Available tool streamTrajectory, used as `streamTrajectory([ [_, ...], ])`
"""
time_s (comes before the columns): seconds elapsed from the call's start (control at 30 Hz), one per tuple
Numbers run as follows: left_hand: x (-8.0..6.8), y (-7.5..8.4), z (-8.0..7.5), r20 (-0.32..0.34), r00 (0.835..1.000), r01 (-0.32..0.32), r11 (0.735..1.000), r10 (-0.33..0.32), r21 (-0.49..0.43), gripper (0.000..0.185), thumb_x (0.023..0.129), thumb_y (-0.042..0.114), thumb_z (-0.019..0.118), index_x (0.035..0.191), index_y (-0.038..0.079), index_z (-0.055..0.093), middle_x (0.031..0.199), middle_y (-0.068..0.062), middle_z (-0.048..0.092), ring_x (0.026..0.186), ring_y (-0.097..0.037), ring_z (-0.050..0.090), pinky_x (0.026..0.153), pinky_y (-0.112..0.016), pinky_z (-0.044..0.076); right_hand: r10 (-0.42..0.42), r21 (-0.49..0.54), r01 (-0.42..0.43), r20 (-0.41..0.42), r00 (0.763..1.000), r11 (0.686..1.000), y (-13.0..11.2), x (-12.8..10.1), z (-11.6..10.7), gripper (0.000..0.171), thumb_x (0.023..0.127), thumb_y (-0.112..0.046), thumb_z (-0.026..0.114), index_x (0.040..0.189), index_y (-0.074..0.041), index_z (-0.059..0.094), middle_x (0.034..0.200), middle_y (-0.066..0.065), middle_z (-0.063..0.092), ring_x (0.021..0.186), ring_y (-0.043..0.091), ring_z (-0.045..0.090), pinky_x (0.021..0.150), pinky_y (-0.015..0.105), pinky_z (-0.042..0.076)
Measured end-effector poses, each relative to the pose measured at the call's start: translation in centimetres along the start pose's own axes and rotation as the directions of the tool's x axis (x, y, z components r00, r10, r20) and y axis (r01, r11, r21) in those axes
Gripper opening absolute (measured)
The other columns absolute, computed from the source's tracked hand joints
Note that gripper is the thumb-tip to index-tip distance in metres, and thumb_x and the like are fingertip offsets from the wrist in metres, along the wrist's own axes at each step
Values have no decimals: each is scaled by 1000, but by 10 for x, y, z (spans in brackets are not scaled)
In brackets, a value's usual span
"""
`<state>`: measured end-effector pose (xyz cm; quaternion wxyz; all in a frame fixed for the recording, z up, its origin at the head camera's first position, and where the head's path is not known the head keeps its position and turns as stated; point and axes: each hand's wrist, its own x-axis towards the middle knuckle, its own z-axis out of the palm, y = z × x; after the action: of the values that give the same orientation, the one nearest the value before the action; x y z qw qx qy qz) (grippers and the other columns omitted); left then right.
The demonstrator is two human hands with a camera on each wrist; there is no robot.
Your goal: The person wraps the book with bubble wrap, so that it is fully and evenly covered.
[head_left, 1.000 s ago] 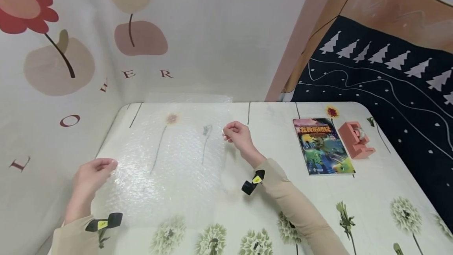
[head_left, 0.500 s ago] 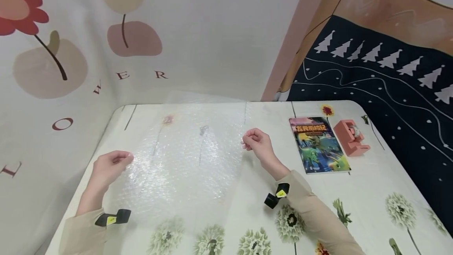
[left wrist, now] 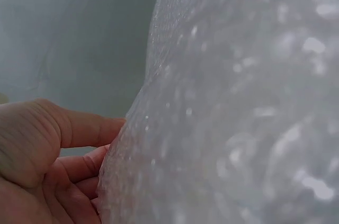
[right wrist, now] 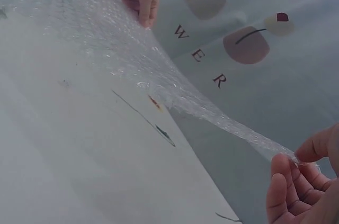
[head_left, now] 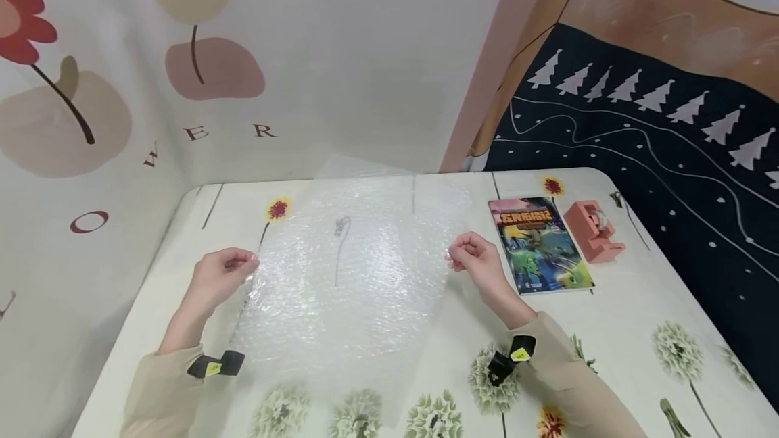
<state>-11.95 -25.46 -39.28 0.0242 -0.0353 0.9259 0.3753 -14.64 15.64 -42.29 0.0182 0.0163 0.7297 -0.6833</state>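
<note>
A clear sheet of bubble wrap point(head_left: 365, 289) stretches between both hands, and the printed tablecloth shows through it. My left hand point(head_left: 222, 279) pinches its left edge between thumb and fingers; in the left wrist view the bubbled film point(left wrist: 228, 107) fills most of the picture. My right hand point(head_left: 477, 262) pinches the opposite edge. In the right wrist view the bubble wrap point(right wrist: 159, 70) hangs above the table, with the right thumb and fingertips point(right wrist: 283, 168) closed on its corner.
A colourful book point(head_left: 541, 245) lies on the table right of the right hand. Beside it stands a pink tape dispenser point(head_left: 593, 232). A flower-printed wall covering point(head_left: 365, 86) rises behind the table, and a dark tree-patterned cloth point(head_left: 645, 134) hangs at the right.
Both hands have shifted right across the table, carrying the bubble wrap with them. The red printed flower at the left now shows uncovered. Book and tape dispenser stay put on the table.
</note>
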Motion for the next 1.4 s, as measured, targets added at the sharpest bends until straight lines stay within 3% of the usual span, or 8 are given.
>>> streamTrajectory([
  [0.43,17,30,28,44,998,-51,999,51,-6,21,91,9,57,101,-10,61,91,-21,64,80,-27,58,63,-28,47,25,15,-24,-67,997,1000,7,-16,-39,7,90,-1,56,86,-5,52,69,-3,59,62,8,56,60,21,51],
  [0.83,35,43,51,57,991,-122,992,121,17,17,90,8,59,94,-8,63,83,-16,63,74,-24,56,62,-28,45,69,4,-69,-127,990,998,19,-32,-63,4,89,1,54,87,-1,51,67,-2,59,61,9,56,60,23,51],
  [1.2,50,51,72,105,988,-114,993,112,8,16,89,7,60,92,-8,64,81,-15,62,73,-23,55,59,-27,42,112,-34,-119,-161,981,992,35,-38,-76,5,90,-1,53,91,3,50,66,-2,57,62,9,56,61,24,50],
  [1.4,56,48,84,127,986,-105,994,104,-3,15,88,7,60,92,-7,64,80,-14,62,72,-22,54,58,-27,42,144,-48,-154,-172,975,987,41,-37,-83,12,91,-3,54,95,7,50,67,-3,58,62,8,56,60,23,50],
])
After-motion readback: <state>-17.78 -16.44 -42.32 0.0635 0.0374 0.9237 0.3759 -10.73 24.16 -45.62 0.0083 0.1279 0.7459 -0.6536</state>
